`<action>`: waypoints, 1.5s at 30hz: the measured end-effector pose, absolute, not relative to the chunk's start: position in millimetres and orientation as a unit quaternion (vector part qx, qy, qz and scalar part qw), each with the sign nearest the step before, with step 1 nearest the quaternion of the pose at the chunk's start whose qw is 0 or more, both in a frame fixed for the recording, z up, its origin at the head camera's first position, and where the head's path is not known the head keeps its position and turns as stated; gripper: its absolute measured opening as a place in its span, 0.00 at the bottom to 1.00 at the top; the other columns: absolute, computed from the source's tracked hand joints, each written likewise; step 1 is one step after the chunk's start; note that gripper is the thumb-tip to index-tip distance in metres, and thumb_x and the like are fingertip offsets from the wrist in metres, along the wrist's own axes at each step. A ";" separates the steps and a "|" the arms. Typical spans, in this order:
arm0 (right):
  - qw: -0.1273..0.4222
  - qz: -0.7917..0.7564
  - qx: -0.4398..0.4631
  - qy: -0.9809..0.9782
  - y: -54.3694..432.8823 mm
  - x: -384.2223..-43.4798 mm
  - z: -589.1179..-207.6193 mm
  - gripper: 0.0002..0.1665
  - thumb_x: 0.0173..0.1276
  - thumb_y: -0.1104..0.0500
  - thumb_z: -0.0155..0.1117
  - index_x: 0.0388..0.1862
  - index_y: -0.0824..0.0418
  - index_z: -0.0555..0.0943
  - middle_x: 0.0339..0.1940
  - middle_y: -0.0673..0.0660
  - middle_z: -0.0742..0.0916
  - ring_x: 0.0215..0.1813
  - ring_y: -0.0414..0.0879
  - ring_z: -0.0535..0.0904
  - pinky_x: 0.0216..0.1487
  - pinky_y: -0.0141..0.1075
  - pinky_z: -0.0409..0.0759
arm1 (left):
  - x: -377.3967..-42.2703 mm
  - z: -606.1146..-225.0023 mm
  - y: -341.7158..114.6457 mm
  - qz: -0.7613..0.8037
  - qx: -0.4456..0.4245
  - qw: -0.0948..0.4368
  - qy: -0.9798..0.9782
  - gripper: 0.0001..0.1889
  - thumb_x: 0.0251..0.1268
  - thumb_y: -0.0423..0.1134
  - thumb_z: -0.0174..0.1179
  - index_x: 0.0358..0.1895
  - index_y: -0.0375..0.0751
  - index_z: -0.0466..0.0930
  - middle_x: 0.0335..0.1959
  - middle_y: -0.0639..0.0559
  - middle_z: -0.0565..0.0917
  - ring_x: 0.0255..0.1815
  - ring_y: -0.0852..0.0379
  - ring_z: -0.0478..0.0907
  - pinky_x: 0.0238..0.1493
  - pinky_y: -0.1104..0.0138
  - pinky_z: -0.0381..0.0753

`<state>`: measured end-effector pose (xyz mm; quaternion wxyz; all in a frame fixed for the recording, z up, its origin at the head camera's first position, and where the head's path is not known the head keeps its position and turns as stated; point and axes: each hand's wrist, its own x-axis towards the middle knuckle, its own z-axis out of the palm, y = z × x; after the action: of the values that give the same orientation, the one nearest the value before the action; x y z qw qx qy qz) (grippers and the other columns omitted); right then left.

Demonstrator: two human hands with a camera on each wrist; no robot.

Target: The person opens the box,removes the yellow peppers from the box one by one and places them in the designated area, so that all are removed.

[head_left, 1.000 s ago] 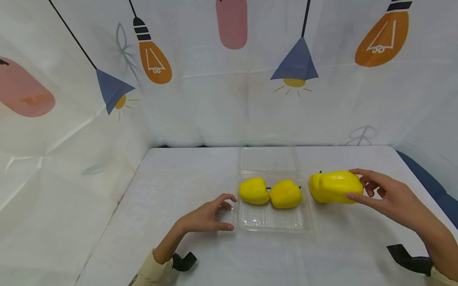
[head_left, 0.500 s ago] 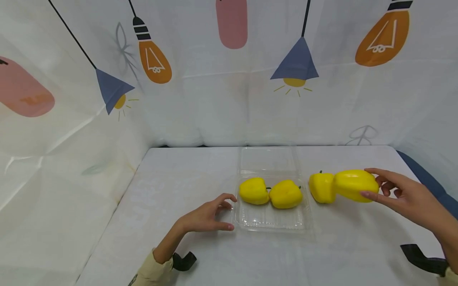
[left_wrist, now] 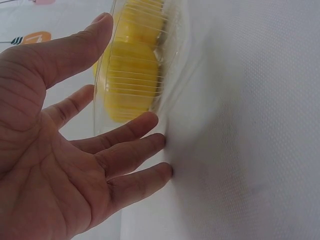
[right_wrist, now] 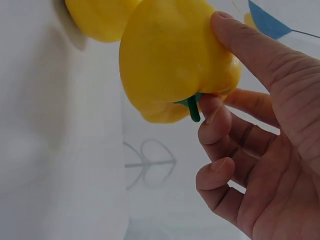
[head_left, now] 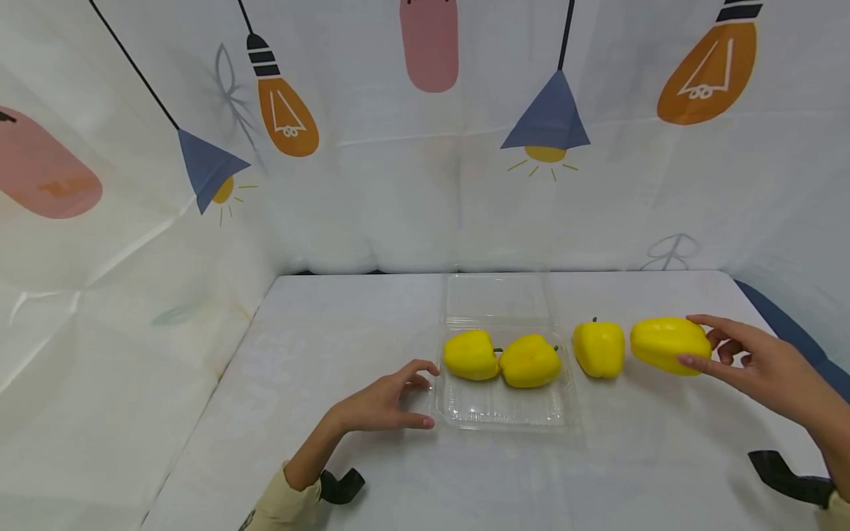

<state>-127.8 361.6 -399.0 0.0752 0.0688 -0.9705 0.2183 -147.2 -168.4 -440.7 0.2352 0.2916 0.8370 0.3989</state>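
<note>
My right hand point(head_left: 757, 361) pinches a yellow bell pepper point(head_left: 669, 345) between thumb and fingers, over the right part of the table. Its green stem point(right_wrist: 194, 107) points toward the palm in the right wrist view. Just left of it a second bell pepper point(head_left: 598, 349) stands on the table, stem up. Two more bell peppers, a left one point(head_left: 471, 355) and a right one point(head_left: 530, 361), lie side by side in a clear plastic clamshell box point(head_left: 505, 414). At the box's left edge rests my left hand point(head_left: 385, 398), fingers spread and loosely bent, thumb and fingertips right by the wall.
The box's clear lid point(head_left: 496, 296) lies folded back behind it. All this stands on a white table point(head_left: 319, 324). A white curtain point(head_left: 412, 199) printed with lamps hangs behind and to the left. Part of a dark blue chair point(head_left: 797, 339) shows beyond the right edge.
My right hand has carried its bell pepper to the right, uncovering the standing one, and a gap now shows between them. The left hand and the box have stayed put.
</note>
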 end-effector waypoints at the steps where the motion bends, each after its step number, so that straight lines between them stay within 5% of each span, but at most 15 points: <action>1: 0.073 0.218 0.067 -0.971 362.4 -128.3 -400.0 0.39 0.60 0.51 0.76 0.63 0.70 0.72 0.37 0.60 0.79 0.31 0.44 0.70 0.25 0.30 0.68 | -147.2 -440.9 -168.5 0.398 0.292 0.235 0.837 0.37 0.59 0.50 0.71 0.68 0.56 0.59 0.60 0.48 0.78 0.63 0.52 0.72 0.66 0.51 0.67; 7: 0.056 0.221 0.061 -0.972 365.3 -134.0 -405.9 0.40 0.60 0.50 0.75 0.64 0.70 0.71 0.39 0.62 0.80 0.34 0.51 0.73 0.25 0.29 0.69 | -146.7 -440.8 -169.0 0.395 0.290 0.234 0.840 0.38 0.59 0.51 0.71 0.68 0.54 0.59 0.60 0.48 0.78 0.63 0.52 0.72 0.65 0.50 0.67; 23: 0.017 0.233 0.068 -0.970 372.7 -143.9 -424.2 0.41 0.61 0.49 0.75 0.65 0.70 0.70 0.41 0.63 0.78 0.36 0.52 0.74 0.26 0.29 0.72 | -145.4 -441.4 -169.6 0.397 0.292 0.233 0.839 0.37 0.59 0.51 0.71 0.68 0.55 0.59 0.60 0.47 0.77 0.63 0.52 0.72 0.66 0.50 0.67; 45: 0.044 0.226 0.125 -0.965 376.4 -145.5 -437.3 0.42 0.59 0.55 0.77 0.69 0.66 0.69 0.49 0.66 0.76 0.38 0.53 0.69 0.27 0.30 0.71 | -146.9 -440.2 -168.3 0.394 0.288 0.235 0.840 0.38 0.59 0.50 0.71 0.68 0.57 0.59 0.60 0.49 0.78 0.62 0.52 0.72 0.65 0.51 0.68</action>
<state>-145.5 376.4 -437.3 0.0440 0.1253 -0.9651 0.2259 -146.9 -168.3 -440.2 0.2354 0.2882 0.8403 0.3942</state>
